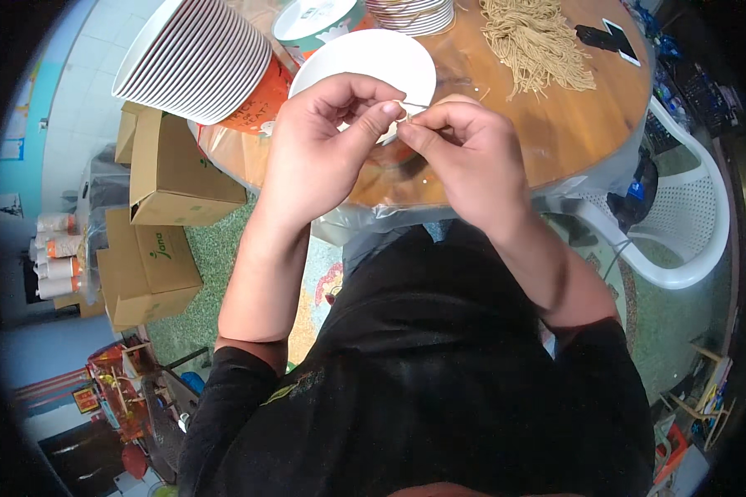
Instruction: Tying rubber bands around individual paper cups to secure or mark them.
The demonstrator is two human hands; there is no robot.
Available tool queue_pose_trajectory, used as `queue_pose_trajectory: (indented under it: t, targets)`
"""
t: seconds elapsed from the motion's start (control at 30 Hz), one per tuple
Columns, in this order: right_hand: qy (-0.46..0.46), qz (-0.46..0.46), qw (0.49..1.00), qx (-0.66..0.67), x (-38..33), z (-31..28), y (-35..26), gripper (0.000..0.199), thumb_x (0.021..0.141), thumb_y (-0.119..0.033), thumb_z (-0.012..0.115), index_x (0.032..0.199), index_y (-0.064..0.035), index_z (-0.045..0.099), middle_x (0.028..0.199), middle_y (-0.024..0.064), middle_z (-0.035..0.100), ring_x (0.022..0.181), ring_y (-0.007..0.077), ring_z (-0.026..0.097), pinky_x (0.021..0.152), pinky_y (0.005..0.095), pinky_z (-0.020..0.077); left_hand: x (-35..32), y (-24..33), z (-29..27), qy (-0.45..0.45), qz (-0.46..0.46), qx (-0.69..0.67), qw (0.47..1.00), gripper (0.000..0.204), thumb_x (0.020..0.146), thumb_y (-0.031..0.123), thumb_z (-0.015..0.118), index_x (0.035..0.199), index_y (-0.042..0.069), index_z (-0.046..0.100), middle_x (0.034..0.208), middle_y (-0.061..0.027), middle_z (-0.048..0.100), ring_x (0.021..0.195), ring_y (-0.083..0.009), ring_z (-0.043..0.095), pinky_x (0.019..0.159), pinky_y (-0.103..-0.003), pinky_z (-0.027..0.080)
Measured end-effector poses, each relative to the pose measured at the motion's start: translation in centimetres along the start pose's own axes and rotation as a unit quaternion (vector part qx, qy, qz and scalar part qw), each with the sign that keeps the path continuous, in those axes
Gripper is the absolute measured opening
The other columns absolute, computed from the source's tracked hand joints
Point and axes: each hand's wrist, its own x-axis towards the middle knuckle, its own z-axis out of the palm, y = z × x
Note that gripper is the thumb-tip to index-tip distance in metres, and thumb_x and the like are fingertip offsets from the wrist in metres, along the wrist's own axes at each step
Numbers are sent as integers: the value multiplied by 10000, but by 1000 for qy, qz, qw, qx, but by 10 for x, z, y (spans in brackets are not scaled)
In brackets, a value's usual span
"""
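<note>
My left hand (323, 141) and my right hand (464, 157) meet over the near edge of a round wooden table (588, 124). Both pinch a thin pale string (406, 110) between thumb and fingertips, the fingertips almost touching. Right behind the hands lies a white paper lid or plate (373, 58). A heap of tan strings (535, 41) lies farther back on the table, to the right.
A tall stack of white paper bowls (195, 54) leans at the table's left, with an orange-printed cup (261, 103) beneath it. Cardboard boxes (170, 174) sit on the floor at left. A white plastic chair (688, 224) stands at right. A black phone (609, 37) lies on the table.
</note>
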Motion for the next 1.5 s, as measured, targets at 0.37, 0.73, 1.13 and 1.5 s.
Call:
queue_pose_trajectory:
  t: [0.37, 0.73, 1.13, 1.5]
  targets:
    - [-41, 80, 996, -12, 12, -4, -19, 166, 993, -142, 820, 993, 22, 844, 863, 128, 830, 744, 187, 795, 704, 355, 621, -3, -4, -6, -14, 61, -10, 998, 144, 1101, 49, 743, 1216, -31, 779, 1036, -39, 791, 935, -86, 744, 783, -252, 644]
    - [-27, -6, 992, -124, 19, -7, -14, 137, 933, -146, 816, 936, -14, 851, 820, 131, 796, 748, 270, 782, 730, 396, 613, -2, -2, -11, -84, 26, -18, 996, 246, 1113, 7, 703, 1353, -44, 689, 1028, -32, 744, 954, -91, 716, 848, -255, 612]
    - [-12, -115, 983, -143, 18, -10, -7, 117, 944, -117, 876, 1007, -20, 857, 906, 93, 736, 781, 207, 746, 729, 349, 598, 6, 1, -12, -63, -76, 5, 995, 166, 1115, 89, 738, 1195, -56, 755, 1051, -43, 800, 893, -71, 727, 809, -240, 605]
    - [-63, 102, 979, 168, 15, -2, 2, 252, 1083, -248, 802, 1149, -5, 818, 882, -32, 732, 749, 46, 656, 655, 224, 553, 8, -1, -10, -66, -28, 46, 996, 132, 1097, 71, 745, 1184, -29, 751, 992, 5, 761, 881, -57, 687, 795, -230, 577]
